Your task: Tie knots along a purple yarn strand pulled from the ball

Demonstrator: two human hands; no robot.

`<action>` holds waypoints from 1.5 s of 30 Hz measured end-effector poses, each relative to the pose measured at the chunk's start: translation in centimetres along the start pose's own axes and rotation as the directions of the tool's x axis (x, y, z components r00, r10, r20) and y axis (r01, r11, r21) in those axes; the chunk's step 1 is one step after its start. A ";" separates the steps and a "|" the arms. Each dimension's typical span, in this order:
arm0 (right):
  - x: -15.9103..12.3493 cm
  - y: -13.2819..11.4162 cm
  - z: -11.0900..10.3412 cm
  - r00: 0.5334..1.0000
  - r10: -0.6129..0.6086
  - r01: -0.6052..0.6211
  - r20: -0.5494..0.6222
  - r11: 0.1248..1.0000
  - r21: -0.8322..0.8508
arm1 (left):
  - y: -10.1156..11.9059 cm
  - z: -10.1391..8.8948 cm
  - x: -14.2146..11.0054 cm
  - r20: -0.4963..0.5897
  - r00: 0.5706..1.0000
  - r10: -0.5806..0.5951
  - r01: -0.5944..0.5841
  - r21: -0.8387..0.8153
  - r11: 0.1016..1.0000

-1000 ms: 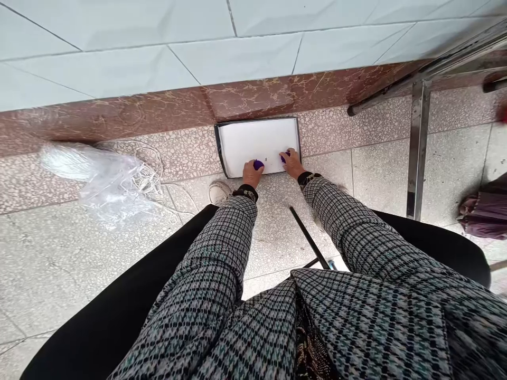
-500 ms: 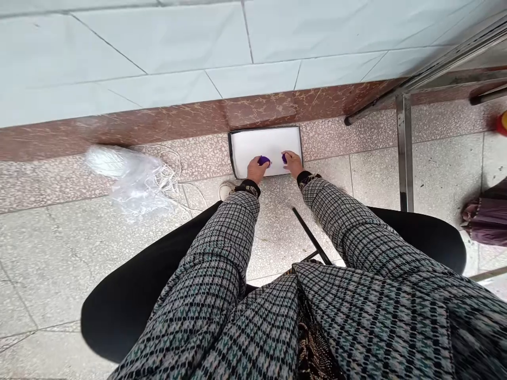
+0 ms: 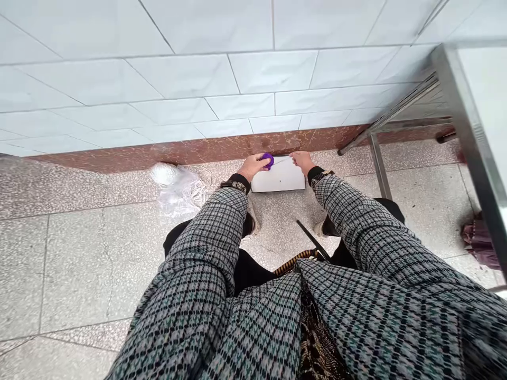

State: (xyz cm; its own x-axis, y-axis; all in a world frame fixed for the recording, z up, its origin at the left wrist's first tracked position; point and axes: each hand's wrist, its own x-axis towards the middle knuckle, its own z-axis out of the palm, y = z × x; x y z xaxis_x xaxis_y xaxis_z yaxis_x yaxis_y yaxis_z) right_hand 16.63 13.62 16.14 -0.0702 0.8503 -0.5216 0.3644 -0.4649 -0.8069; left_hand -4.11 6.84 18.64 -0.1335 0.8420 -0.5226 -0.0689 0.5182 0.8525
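Observation:
My left hand (image 3: 255, 166) is closed around a round, fuzzy purple yarn bundle (image 3: 268, 160), thumb on the near side. From the bundle a thin pale strand (image 3: 282, 160) runs rightward to my right hand (image 3: 303, 160), whose thumb and forefinger are pinched on its end. Both hands are over the far part of a shallow white tray (image 3: 278, 182) with a dark edge, set on the floor by the wall. One small dark speck shows on the tray. The bundle's underside is hidden by my left fingers.
To the left, a clear plastic bag (image 3: 174, 198) with white cord (image 3: 199, 192) lies on the floor. A metal table frame (image 3: 380, 166) stands at right, with a purple cloth-like item (image 3: 481, 240) beyond it. The tiled wall (image 3: 261, 113) rises behind the tray.
The view has tilted up toward the wall. Both hands have moved to the tray's far side. Purple no longer shows at my right fingers; a strand now stretches between the hands.

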 end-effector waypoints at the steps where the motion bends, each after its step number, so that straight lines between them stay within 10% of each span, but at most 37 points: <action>1: -0.7 -1.6 -0.3 1.000 0.002 -0.001 -0.003 1.000 0.031 | 1.2 -0.1 -0.8 0.035 0.999 0.025 -0.025 0.002 1.000; 7: -7.3 -8.6 -1.9 0.979 -0.135 0.092 0.152 0.962 0.257 | 6.6 0.0 -6.1 0.201 0.919 0.338 -0.374 0.181 0.909; 12: -10.3 -10.1 -1.9 0.951 -0.235 0.172 0.201 0.942 0.289 | 7.8 -0.2 -9.2 0.271 0.811 0.519 -0.580 0.482 0.656; 19: -9.7 -10.7 -3.7 0.919 -0.336 0.317 0.206 0.941 0.121 | 8.6 0.5 -9.5 0.452 0.706 0.545 -0.708 0.475 0.523; 25: -9.6 -9.7 -5.2 0.902 -0.400 0.395 0.163 0.916 0.064 | 7.6 1.3 -7.7 0.482 0.752 0.450 -0.659 0.545 0.518; 33: -11.7 -9.3 -6.1 0.662 -0.672 0.741 0.332 0.655 -0.149 | 7.9 2.4 -8.2 0.507 0.747 0.430 -0.664 0.553 0.503; 38: -11.7 -9.7 -5.6 0.766 -0.616 0.643 0.186 0.732 -0.224 | 8.4 2.4 -8.6 0.420 0.756 0.503 -0.642 0.629 0.439; 45: -12.2 -11.0 -4.6 0.948 -0.242 0.191 0.205 0.952 0.240 | 7.6 2.0 -7.9 0.271 0.677 0.685 -0.635 0.685 0.357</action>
State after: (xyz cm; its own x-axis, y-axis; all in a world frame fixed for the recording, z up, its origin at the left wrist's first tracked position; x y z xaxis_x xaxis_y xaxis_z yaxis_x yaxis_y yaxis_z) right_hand 17.75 9.45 32.68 -0.3448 0.8684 -0.3563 0.1103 -0.3394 -0.9341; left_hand -1.56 4.45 29.23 0.1301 0.9651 0.2271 0.7377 -0.2473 0.6282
